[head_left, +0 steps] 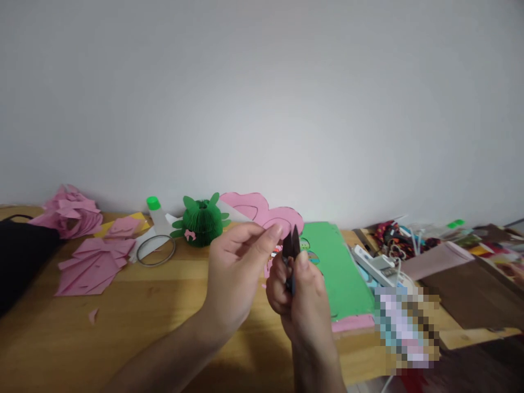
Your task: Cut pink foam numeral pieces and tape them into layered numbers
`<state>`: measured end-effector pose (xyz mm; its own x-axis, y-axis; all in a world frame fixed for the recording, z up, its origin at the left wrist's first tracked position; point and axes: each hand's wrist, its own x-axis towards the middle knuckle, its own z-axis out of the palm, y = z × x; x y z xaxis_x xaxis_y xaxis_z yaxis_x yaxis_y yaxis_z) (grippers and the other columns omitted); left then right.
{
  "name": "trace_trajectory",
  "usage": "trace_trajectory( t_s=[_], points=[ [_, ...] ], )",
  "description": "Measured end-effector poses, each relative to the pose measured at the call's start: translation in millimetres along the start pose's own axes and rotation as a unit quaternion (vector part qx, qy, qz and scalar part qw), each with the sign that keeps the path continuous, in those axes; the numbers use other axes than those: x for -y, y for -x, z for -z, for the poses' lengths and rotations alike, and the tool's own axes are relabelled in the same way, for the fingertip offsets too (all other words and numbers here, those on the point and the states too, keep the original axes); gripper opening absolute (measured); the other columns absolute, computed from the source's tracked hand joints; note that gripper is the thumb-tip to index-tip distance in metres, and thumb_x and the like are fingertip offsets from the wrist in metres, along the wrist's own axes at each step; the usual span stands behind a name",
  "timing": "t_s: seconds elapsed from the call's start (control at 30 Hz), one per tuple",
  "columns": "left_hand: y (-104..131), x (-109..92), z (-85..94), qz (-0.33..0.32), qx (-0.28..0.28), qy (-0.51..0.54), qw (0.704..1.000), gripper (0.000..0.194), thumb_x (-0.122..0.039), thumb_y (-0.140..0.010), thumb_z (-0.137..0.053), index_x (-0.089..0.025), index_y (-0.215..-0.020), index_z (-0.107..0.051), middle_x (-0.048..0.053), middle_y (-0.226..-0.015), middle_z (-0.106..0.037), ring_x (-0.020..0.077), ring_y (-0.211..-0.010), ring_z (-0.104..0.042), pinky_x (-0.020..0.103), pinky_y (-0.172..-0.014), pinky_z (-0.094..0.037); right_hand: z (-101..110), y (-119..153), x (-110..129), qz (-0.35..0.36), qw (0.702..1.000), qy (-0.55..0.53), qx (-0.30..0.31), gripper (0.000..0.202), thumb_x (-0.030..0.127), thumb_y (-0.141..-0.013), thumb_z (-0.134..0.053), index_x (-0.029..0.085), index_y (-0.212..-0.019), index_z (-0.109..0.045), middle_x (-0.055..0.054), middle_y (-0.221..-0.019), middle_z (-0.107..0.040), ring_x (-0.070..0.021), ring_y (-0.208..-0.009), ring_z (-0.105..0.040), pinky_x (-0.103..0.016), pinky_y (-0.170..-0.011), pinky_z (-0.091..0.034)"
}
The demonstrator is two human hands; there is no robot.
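Snips (292, 246) black, pinched in right hand (301, 297), left hand (237, 262) half-curled beside, holding nothing visible; no legible writing.

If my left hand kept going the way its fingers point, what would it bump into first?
Most likely the small black snips in your right hand. The left hand points rightward, fingertips almost at the blades. How far apart they are in depth is unclear.
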<state>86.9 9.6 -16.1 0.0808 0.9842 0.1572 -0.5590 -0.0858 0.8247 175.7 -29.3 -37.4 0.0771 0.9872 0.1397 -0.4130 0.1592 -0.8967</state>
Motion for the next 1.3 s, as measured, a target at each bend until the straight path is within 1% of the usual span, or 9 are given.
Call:
trace_trajectory(
  t_s=[0.13, 0.23, 0.47, 0.6, 0.83, 0.93, 1.03, 1.17, 1.3],
  points=[
    [-0.6, -0.5, 0.1, -0.008, -0.008, -0.021, 1.000, 0.036, -0.041, -0.076, -0.079, -0.017, -0.054, -0.062, -0.005, -0.049, -0.048, 0.0059, -0.048, -0.041, 0.015, -0.041, -0.034, -1.3, -0.8, 2.6, 0.003, 1.000, 0.002, -0.004, 0.051, 0.064, -0.089, -0.057, 0.019, -0.065, -0.049, 0.012, -0.047, -0.023, -0.0027, -0.038, -0.012, -0.013, -0.034, -0.014],
    [-0.4, -0.9, -0.5, -0.007, -0.002, -0.029, 1.000, 0.038, -0.041, -0.076, -0.078, -0.017, -0.053, -0.061, -0.005, -0.049, -0.046, 0.0064, -0.050, -0.039, 0.017, -0.043, -0.033, -1.6, -1.4, 2.3, 0.005, 1.000, 0.002, -0.007, 0.052, 0.064, -0.088, -0.058, 0.020, -0.063, -0.046, 0.012, -0.047, -0.024, -0.0026, -0.038, -0.012, -0.014, -0.034, -0.014],
    [-0.4, -0.5, -1.0, -0.004, 0.009, -0.008, 1.000, 0.036, -0.041, -0.076, -0.078, -0.018, -0.054, -0.061, -0.005, -0.052, -0.046, 0.0075, -0.054, -0.040, 0.018, -0.048, -0.034, -1.9, -0.2, 1.1, 0.000, 1.000, -0.005, -0.010, 0.051, 0.062, -0.089, -0.058, 0.020, -0.064, -0.046, 0.012, -0.045, -0.026, -0.0029, -0.037, -0.014, -0.014, -0.034, -0.014],
    [-0.8, -2.0, -1.8, 0.010, 0.007, 0.002, 1.000, 0.037, -0.041, -0.076, -0.079, -0.018, -0.054, -0.060, -0.005, -0.053, -0.045, 0.0070, -0.053, -0.038, 0.018, -0.046, -0.032, -1.7, 0.4, 2.2, 0.004, 1.000, -0.005, -0.009, 0.051, 0.062, -0.089, -0.058, 0.020, -0.063, -0.046, 0.012, -0.045, -0.026, -0.0027, -0.037, -0.014, -0.013, -0.034, -0.014],
    [-2.3, -6.4, -5.6, 0.016, -0.001, 0.030, 0.999, 0.025, -0.035, -0.074, -0.080, -0.020, -0.057, -0.069, -0.006, -0.053, -0.055, 0.0053, -0.051, -0.043, 0.016, -0.046, -0.037, -0.6, -0.1, 2.2, 0.005, 1.000, 0.002, -0.001, 0.051, 0.061, -0.090, -0.057, 0.020, -0.063, -0.044, 0.012, -0.047, -0.026, -0.0027, -0.038, -0.014, -0.014, -0.034, -0.014],
    [-2.5, -5.1, -5.2, 0.010, 0.003, 0.033, 0.999, 0.024, -0.035, -0.075, -0.080, -0.021, -0.058, -0.070, -0.006, -0.052, -0.056, 0.0049, -0.051, -0.046, 0.015, -0.047, -0.039, -0.4, 0.2, 1.7, 0.007, 1.000, 0.004, -0.003, 0.051, 0.061, -0.090, -0.057, 0.020, -0.063, -0.043, 0.012, -0.047, -0.026, -0.0026, -0.038, -0.014, -0.014, -0.034, -0.014],
    [-2.7, -2.8, -4.7, 0.005, 0.000, 0.035, 0.999, 0.023, -0.035, -0.074, -0.081, -0.021, -0.060, -0.071, -0.005, -0.055, -0.060, 0.0053, -0.054, -0.051, 0.014, -0.051, -0.043, 0.3, 1.1, 1.0, 0.006, 1.000, 0.007, -0.008, 0.050, 0.060, -0.091, -0.057, 0.020, -0.063, -0.045, 0.012, -0.047, -0.026, -0.0029, -0.038, -0.014, -0.014, -0.034, -0.014],
    [-3.2, -1.3, -4.5, 0.003, 0.002, 0.045, 0.999, 0.018, -0.035, -0.074, -0.082, -0.022, -0.065, -0.074, -0.004, -0.062, -0.068, 0.0060, -0.061, -0.058, 0.013, -0.057, -0.048, 0.1, 2.3, 0.1, 0.008, 1.000, 0.002, -0.010, 0.051, 0.061, -0.090, -0.057, 0.020, -0.063, -0.046, 0.012, -0.047, -0.025, -0.0028, -0.038, -0.013, -0.014, -0.035, -0.015],
    [-3.2, -0.2, -4.8, 0.003, 0.001, 0.047, 0.999, 0.017, -0.034, -0.075, -0.081, -0.021, -0.068, -0.075, -0.003, -0.064, -0.069, 0.0066, -0.061, -0.059, 0.014, -0.059, -0.049, -0.2, 2.8, -1.8, 0.006, 1.000, 0.000, -0.018, 0.051, 0.062, -0.089, -0.058, 0.020, -0.064, -0.046, 0.013, -0.046, -0.024, -0.0025, -0.038, -0.011, -0.014, -0.034, -0.015]
  ],
)
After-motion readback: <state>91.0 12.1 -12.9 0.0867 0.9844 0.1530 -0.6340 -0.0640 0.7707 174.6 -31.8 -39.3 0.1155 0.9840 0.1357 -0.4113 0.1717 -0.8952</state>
